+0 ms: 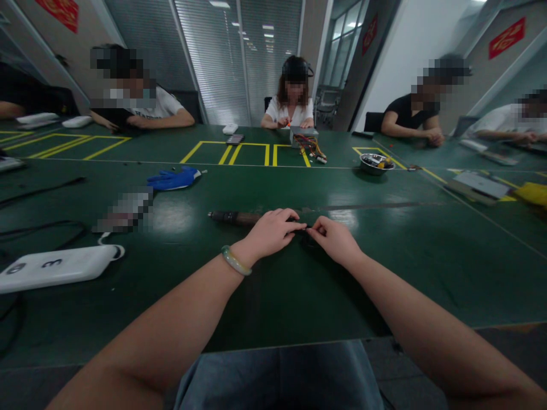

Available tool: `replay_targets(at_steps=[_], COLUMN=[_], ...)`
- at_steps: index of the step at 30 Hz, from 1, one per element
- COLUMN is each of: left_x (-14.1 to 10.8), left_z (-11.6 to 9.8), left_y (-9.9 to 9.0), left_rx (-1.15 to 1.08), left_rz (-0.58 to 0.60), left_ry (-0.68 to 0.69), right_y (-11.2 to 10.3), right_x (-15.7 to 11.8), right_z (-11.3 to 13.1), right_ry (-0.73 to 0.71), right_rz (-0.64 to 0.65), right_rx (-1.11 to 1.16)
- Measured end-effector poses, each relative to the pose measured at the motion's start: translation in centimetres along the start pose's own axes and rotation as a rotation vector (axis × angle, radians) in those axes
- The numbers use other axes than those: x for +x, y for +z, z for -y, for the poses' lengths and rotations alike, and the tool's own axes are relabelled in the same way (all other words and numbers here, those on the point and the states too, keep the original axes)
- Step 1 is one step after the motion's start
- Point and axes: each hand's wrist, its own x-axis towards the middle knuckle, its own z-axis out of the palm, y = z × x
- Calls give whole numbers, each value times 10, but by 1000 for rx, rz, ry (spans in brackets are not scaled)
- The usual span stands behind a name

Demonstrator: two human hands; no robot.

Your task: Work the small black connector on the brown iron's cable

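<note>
A dark, long tool with a narrow metal tip (226, 216) lies across the green table (273, 296), its tip pointing left. My left hand (273, 230), with a bangle (236, 262) at the wrist, rests over the tool's right part, its fingers bent around it. Just to the right, my right hand (333, 239) pinches at the dark end beside my left fingertips. What lies between the right thumb and finger is too small and dark to make out. The hands nearly touch.
At left are a white power bank (55, 267), a blurred phone (126, 210), black cables and a blue glove (173, 179). A metal bowl (376, 164) of parts stands back right. Across the table, people sit; one handles a metal box (303, 135) with coloured wires.
</note>
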Motion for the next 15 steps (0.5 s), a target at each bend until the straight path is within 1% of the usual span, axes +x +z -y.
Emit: replay_targets(at_steps=[3,7,11,15], left_x=[0,-1,-1,-1], left_z=[-1,-2,-3,-4], left_y=[0,-1,-2,-1], left_rx=[9,15,24,24], left_rz=[-3,-9,-6,-11], left_ry=[4,11,13,17], right_y=[2,3,3,4], right_x=[3,4,6,10], right_z=[-1,0,1,0], right_ry=[71,122,135,123], right_rz=[24,59,87,171], right_rx=[13,23,-10,-17])
